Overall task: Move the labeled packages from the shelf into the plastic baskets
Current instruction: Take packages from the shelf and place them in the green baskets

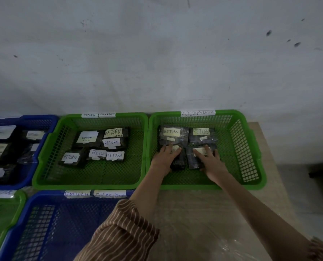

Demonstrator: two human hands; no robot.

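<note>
Both my hands reach into the right green basket (251, 147), which holds dark packages with RETURN labels. My left hand (165, 157) grips the front left package (179, 162), fingers over its label. My right hand (211, 161) rests on the front right package (193, 161), thumb at its near edge. Behind them lie two more labeled packages, one on the left (172, 133) and one on the right (202, 134). The middle green basket (49, 157) holds several labeled packages (111, 142).
A blue basket (44, 121) with packages stands at the far left. An empty blue basket (62, 223) and part of a green basket (6, 213) sit nearer me. Paper tags reading RETURN and OVERDUE (197, 113) mark the rims. The table's right edge (281, 176) drops to the floor.
</note>
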